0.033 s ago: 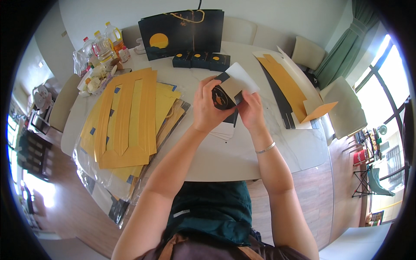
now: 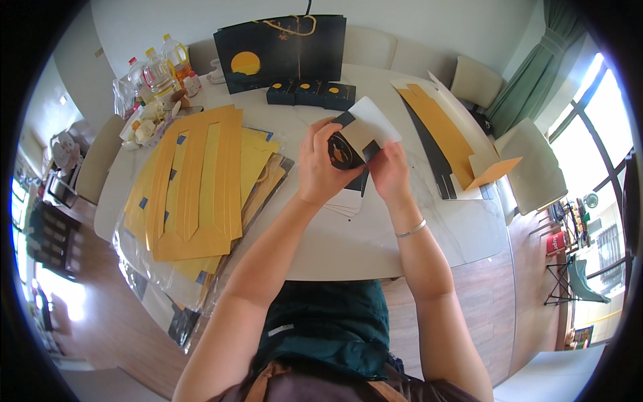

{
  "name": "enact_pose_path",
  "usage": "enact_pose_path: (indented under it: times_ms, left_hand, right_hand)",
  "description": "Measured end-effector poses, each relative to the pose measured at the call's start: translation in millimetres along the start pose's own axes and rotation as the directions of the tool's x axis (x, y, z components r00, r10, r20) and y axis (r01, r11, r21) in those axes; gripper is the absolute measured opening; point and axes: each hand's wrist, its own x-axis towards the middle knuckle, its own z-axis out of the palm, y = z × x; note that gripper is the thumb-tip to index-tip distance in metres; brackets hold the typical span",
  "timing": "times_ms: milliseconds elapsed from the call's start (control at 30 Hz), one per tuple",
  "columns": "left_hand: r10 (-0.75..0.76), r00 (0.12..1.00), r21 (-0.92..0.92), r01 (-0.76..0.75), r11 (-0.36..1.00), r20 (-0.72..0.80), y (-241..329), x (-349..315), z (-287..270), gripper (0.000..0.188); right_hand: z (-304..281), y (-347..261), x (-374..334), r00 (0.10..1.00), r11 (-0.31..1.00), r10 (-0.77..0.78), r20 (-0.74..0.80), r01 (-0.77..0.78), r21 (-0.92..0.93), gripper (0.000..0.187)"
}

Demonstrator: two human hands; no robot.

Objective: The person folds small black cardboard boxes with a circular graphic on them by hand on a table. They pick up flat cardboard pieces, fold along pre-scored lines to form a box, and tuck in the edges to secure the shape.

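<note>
Above the middle of the table I hold a small black folding box (image 2: 340,152), its near face printed with an orange motif and its white-lined flap standing up. My left hand (image 2: 316,164) is wrapped round its left side and bottom. On the right, my right hand (image 2: 389,171) has its fingers up at a small black tab and the white flap's edge; whether they pinch it is partly hidden. Below my hands lie several flat white and black box blanks (image 2: 343,204). Three finished-looking black boxes (image 2: 309,92) with yellow circles stand in a row farther back.
A large black gift bag (image 2: 288,57) stands at the back. Gold cut-out card sheets (image 2: 231,194) on plastic wrap cover the left side. Oil bottles (image 2: 161,77) and a basket of flowers (image 2: 146,127) stand back left. Gold and black card pieces (image 2: 445,130) lie right.
My right hand has shifted slightly, its fingertips rising along the white flap, and more of the small black tab shows. My left hand and the box stay put.
</note>
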Motion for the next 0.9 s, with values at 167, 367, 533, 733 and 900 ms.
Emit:
enact_pose_path:
  times_ms: [167,367,533,733,900]
  left_hand:
    - [0.058,0.998,0.097,-0.060,0.993,0.024,-0.4,0.8,-0.7,0.079]
    - [0.136,0.982,0.191,-0.159,0.969,0.128,6.2,2.4,-5.3,0.078]
    - [0.125,0.979,0.199,-0.156,0.967,0.162,12.2,3.4,-4.3,0.079]
    - [0.093,0.985,0.172,-0.118,0.978,0.146,12.2,5.1,-7.1,0.078]
    - [0.141,0.986,0.165,-0.155,0.974,0.089,5.4,4.1,-3.1,0.080]
  right_hand:
    - [0.8,-4.3,2.9,0.995,0.992,-0.100,-0.004,0.099,-0.078,0.042]
    - [-0.6,14.3,4.9,0.956,0.979,-0.164,-0.245,0.127,-0.161,0.026]
    - [-4.8,9.3,4.8,0.955,0.927,-0.233,-0.182,0.161,-0.339,0.029]
    - [12.2,-4.8,-2.6,0.970,0.764,-0.203,-0.137,0.069,-0.642,0.034]
    - [8.3,-6.6,2.3,0.843,0.267,-0.343,0.415,0.511,-0.817,0.043]
